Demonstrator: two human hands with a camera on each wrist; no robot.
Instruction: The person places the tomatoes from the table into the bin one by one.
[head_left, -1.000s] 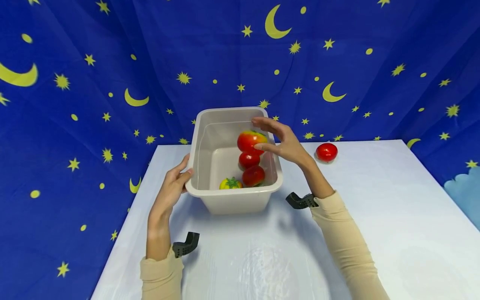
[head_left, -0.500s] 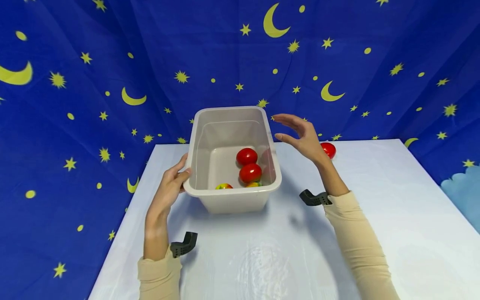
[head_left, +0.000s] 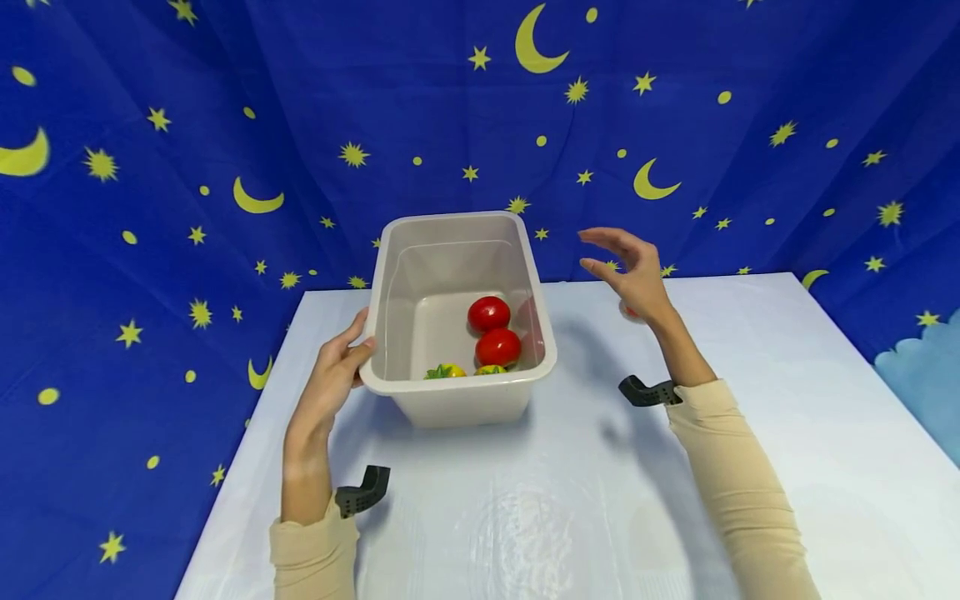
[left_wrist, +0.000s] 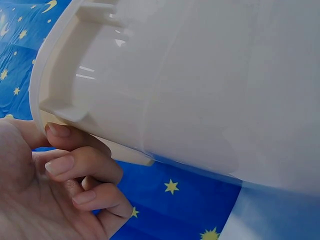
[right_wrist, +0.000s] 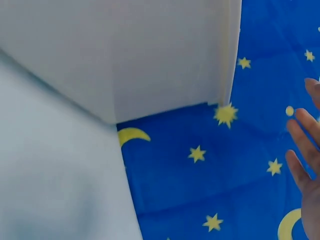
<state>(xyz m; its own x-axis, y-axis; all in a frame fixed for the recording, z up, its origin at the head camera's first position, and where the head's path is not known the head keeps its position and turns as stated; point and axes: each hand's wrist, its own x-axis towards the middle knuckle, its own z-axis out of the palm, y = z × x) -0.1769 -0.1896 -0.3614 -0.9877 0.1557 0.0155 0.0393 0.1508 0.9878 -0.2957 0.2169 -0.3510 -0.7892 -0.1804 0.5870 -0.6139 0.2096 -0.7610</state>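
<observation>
In the head view, a light grey plastic bin (head_left: 435, 325) stands in front of me. My left hand (head_left: 333, 362) grips its left rim, thumb over the edge and fingers on the outer side. In the left wrist view, that hand's fingers (left_wrist: 82, 162) are curled at the rim. Two red tomatoes (head_left: 498, 347) lie in the near right part of the bin, and two yellow-and-green tops (head_left: 447, 372) show just above its front wall. To the right of the bin, my right hand (head_left: 633, 271) is raised in the air with fingers and thumb apart, holding nothing.
Another red tomato (head_left: 629, 312) lies on the white table (head_left: 585, 500), mostly hidden behind my right hand. A blue cloth (head_left: 420, 83) with yellow moons and stars hangs behind and at both sides. Black wrist mounts (head_left: 363, 492) stick out from both forearms.
My right hand has let go of a red-and-yellow tomato inside the bin and moved out to the right. The tomatoes have rolled and settled near the front. The left hand keeps its grip.
</observation>
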